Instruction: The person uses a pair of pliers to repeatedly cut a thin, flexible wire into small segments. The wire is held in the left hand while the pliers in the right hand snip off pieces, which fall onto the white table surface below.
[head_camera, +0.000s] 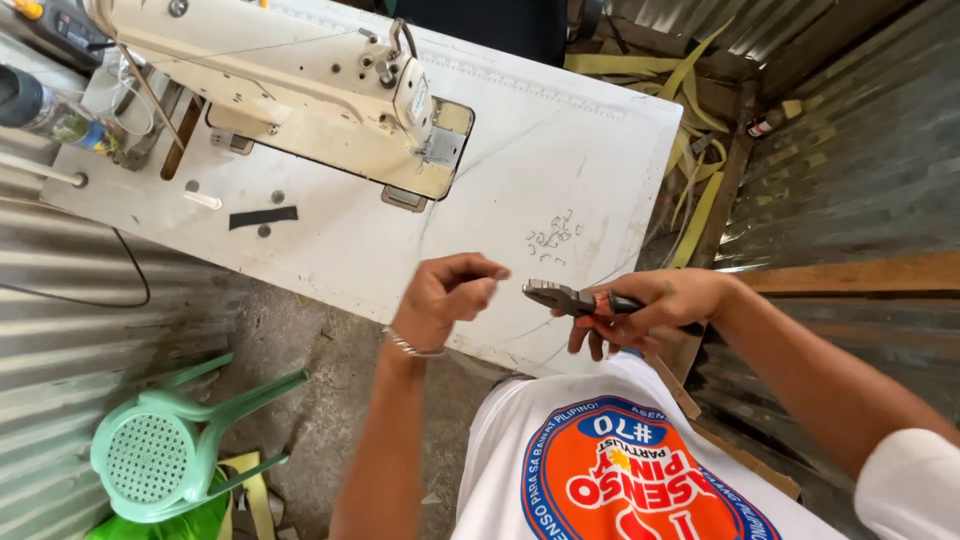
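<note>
Metal pliers (562, 297) in right hand (665, 305), left hand (447, 295) alongside

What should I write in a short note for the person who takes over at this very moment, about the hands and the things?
Left hand: closed in a pinch; whatever is between the fingertips is too small to tell.
Right hand: holds the pliers, tip pointing at the left hand.
Both hands are above the near edge of the white table.
On the table: small bent wire pieces and the sewing machine.
Done and left: cannot be judged.
</note>
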